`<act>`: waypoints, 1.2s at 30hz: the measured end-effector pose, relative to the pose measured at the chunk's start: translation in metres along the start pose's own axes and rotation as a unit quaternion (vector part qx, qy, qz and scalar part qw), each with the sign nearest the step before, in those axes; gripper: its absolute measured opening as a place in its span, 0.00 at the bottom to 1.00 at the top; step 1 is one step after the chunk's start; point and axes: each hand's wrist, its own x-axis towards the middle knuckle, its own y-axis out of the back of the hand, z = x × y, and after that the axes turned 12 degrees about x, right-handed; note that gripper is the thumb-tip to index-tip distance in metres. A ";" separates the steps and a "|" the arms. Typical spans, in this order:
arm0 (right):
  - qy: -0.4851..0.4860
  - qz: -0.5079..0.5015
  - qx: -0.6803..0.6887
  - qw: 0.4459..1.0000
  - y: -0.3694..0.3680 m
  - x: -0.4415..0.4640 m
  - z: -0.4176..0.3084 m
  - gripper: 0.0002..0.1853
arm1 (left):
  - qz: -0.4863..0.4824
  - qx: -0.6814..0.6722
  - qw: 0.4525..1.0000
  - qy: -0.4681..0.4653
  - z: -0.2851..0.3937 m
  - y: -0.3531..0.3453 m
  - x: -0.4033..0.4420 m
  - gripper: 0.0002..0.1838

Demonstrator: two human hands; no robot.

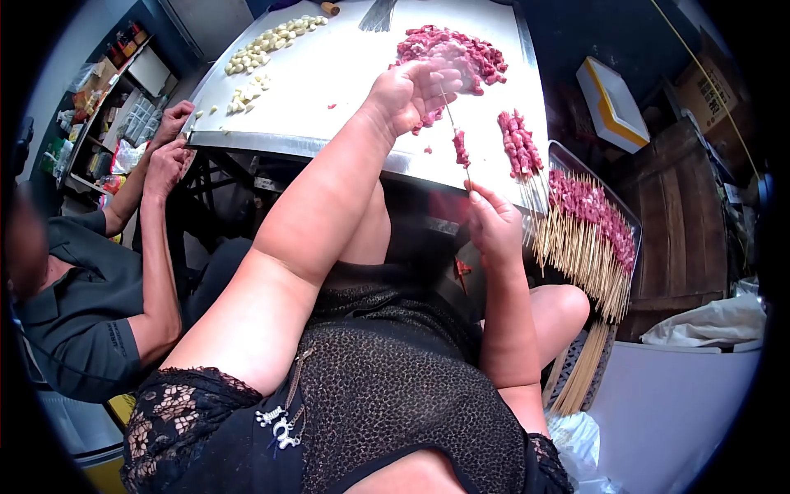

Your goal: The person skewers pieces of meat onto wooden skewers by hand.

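Note:
My right hand pinches the lower end of a bamboo skewer. Pieces of red meat are threaded partway along it, and its tip points up toward my left fingers. My left hand is stretched over the table, palm partly up and fingers apart, blurred at the tips. It overlaps the near side of a pile of cut raw meat; no piece shows clearly in it. Finished meat skewers lie in a small bunch at the table's right edge.
A metal tray beside the table holds many meat skewers; bare sticks lie below it. Peeled garlic cloves are spread on the white table. Another person's hands rest by the left corner. A white-and-yellow foam box stands right.

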 end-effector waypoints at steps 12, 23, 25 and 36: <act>0.018 0.003 -0.019 1.000 0.002 0.004 0.002 0.13 | 0.002 0.019 1.000 -0.019 0.000 -0.002 -0.002 0.15; 0.163 0.020 -0.230 0.959 0.015 0.005 -0.003 0.12 | -0.017 0.148 0.988 -0.052 0.002 -0.001 -0.004 0.14; 0.181 0.027 -0.248 0.951 0.015 0.005 -0.002 0.12 | -0.019 0.124 0.991 -0.052 0.001 -0.002 -0.005 0.14; 0.238 0.041 -0.299 0.923 0.008 0.006 0.005 0.12 | -0.031 0.101 0.994 -0.041 0.002 -0.002 -0.008 0.13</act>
